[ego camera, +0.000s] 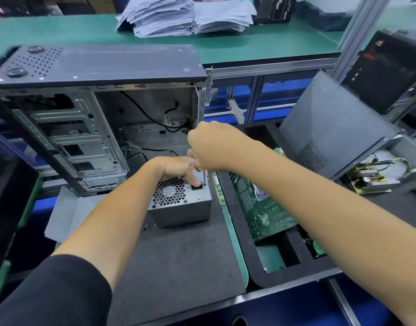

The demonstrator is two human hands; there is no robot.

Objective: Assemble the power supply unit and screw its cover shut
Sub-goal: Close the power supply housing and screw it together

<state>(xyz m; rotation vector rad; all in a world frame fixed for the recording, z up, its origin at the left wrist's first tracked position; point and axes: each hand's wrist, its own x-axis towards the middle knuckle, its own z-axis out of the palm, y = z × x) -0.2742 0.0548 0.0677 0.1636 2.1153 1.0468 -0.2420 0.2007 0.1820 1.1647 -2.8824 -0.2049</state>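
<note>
The power supply (180, 203) sits at frame centre on a dark mat (178, 255) laid on the tabletop (235, 234). Its fan grille (169, 191) faces up. The unit is a grey metal box, resting flat, just in front of the open PC case (89, 118).

The left hand (176, 169) rests on top of the power supply. Its fingers (194, 180) are extended and press down on the upper face beside the grille, near the dark socket (197, 186). They grasp nothing.

The right hand (211, 147) is above the right rear corner of the unit. Its fingers are clenched around the handle of a screwdriver (204, 178); the handle itself is hidden inside the fist. The shaft points straight down, and its tip meets the top face at the right corner, just beside the left fingertip.

The PC case stands in the upper left of the frame, side panel off, with black cables (155, 118) inside.

To the right of the mat, a black foam tray (268, 274) holds a green circuit board (261, 208). A dark cover (331, 128) leans tilted in the upper right, with a second open unit (376, 175) below it showing internal components.

A stack of papers (185, 15) lies on the green bench (61, 31) at the top of the frame.
</note>
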